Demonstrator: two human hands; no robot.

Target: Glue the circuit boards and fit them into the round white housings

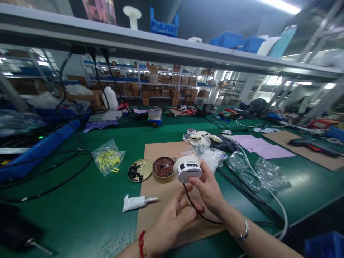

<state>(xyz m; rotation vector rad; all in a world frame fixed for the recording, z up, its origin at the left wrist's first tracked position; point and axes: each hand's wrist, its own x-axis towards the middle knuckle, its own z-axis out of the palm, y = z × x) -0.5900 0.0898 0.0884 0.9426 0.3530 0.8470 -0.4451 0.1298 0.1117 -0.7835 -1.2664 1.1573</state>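
Observation:
My right hand [211, 188] holds a white round device [189, 170], thumb on its near face and fingers around its side. A printed label with black markings sits on the device. From its underside a black cable [191, 201] curves down and to the right, under my right forearm. Just below the device, my left hand [176, 216] is half curled with thumb and fingers apart, close beside the cable. Whether its fingertips touch the cable is hard to see. Behind the device stands a round tin [163, 168] with reddish-brown contents; its gold lid [140, 170] carries small black pieces.
Brown cardboard [154, 193] covers part of the green table [107, 204]. A white tube [138, 202] and a bag of yellow pieces [108, 157] lie left. Clear plastic rings [251, 179], cables and pink sheets [262, 146] are right. A shelf [172, 44] spans overhead.

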